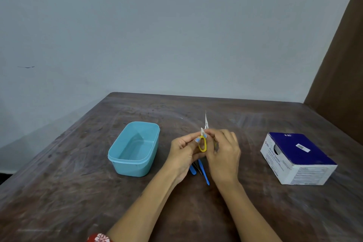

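Your scissors point(205, 124) are held above the table point(78, 192), long axis running away from you: blades aimed at the far wall, yellow loop nearest you. Your left hand point(183, 153) pinches the loop, fingers curled. Your right hand point(225, 153) clamps the other side, knuckles up, between the teal tub point(125, 165) and the swab box point(302, 155).

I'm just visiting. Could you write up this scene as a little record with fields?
Activity: seemingly wiping small scissors with a white pad
Left hand: grips the scissors' yellow handle, blades pointing away
Right hand: pinches the white pad against the scissors
Left side: open teal tub
Right side: alcohol swab box
Under hands: blue-handled tools on the table
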Motion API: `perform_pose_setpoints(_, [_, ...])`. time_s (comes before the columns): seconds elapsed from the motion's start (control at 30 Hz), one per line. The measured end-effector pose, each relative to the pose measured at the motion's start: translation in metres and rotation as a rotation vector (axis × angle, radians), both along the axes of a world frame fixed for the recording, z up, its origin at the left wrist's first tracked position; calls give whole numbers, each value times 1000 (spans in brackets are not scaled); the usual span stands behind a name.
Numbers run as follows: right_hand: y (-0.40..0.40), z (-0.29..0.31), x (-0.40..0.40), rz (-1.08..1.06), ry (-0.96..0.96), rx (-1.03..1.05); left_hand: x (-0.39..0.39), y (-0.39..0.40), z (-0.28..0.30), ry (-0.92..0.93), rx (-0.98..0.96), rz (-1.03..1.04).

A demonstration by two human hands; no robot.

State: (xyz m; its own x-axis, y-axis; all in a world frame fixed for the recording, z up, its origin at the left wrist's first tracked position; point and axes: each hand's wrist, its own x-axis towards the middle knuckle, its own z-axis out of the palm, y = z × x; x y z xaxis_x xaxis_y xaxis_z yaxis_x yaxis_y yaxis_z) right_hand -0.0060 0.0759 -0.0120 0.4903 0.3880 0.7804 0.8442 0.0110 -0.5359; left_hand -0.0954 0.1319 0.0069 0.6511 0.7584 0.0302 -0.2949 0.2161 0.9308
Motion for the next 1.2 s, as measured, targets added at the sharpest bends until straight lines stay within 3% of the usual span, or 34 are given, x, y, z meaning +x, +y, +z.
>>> perform_pose_setpoints(0.17, [0,-3,-4,54,-3,-101,0,6,-1,-25,-41,79])
perform_pose_setpoints(0.33, [-1,0,-1,35,-2,12,3,-1,-2,32,7,48])
perform_pose_setpoints(0.5, [0,-3,-5,64,7,-82,0,4,1,-58,-68,124])
perform_pose_setpoints(0.63, [0,0,-2,33,-36,-4,1,1,0,-29,-17,75])
perform_pose_setpoints(0.83, [-1,-3,-3,55,51,-79,0,6,-2,-44,-17,90])
perform_pose_setpoints(1.0, [-3,1,0,49,43,-9,2,5,-3,0,14,52])
perform_pose_setpoints(1.2, [-2,-2,-2,37,38,-72,1,7,-3,-11,-1,119])
